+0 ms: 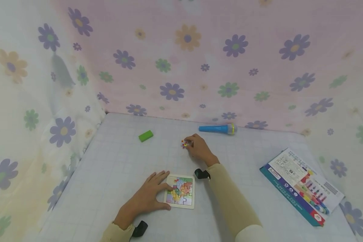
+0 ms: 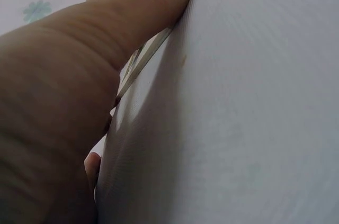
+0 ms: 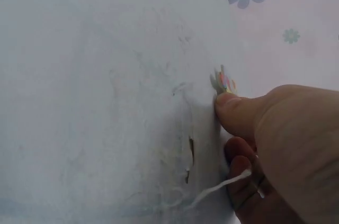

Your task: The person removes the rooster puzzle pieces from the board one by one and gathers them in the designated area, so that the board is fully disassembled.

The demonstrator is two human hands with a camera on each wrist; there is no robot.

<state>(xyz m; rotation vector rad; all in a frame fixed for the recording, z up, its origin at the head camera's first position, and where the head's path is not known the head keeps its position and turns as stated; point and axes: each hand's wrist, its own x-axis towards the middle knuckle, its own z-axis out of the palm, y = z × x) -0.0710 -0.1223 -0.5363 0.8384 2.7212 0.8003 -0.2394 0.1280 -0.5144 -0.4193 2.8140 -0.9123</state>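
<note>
Head view: a pale cloth-covered table (image 1: 124,148) stands before a flowered curtain (image 1: 151,70). Your left hand (image 1: 152,193) lies at the left side of a square, pale-framed jigsaw puzzle (image 1: 183,192), near the front and middle of the table. Its fingers are loose and spread rather than clenched, one fingertip over the puzzle's face and the thumb by the lower left corner. Your right hand (image 1: 199,149) reaches farther out, pinching a small multicoloured piece (image 1: 184,144) between thumb and fingers, well apart from the puzzle. To the left of that piece lies a green block (image 1: 146,136); beyond your right hand is a blue toy microphone (image 1: 216,129) on its side. A printed box (image 1: 300,185) lies at the far right, set at a slant.

Left wrist view: your thumb fills much of the picture, extended, with the puzzle's thin edge just behind it. The other fingers are mostly hidden.

Right wrist view: your thumb presses against the colourful piece, just above the cloth, with other fingers curled beneath. A white thread (image 3: 220,187) crosses in front of them.
</note>
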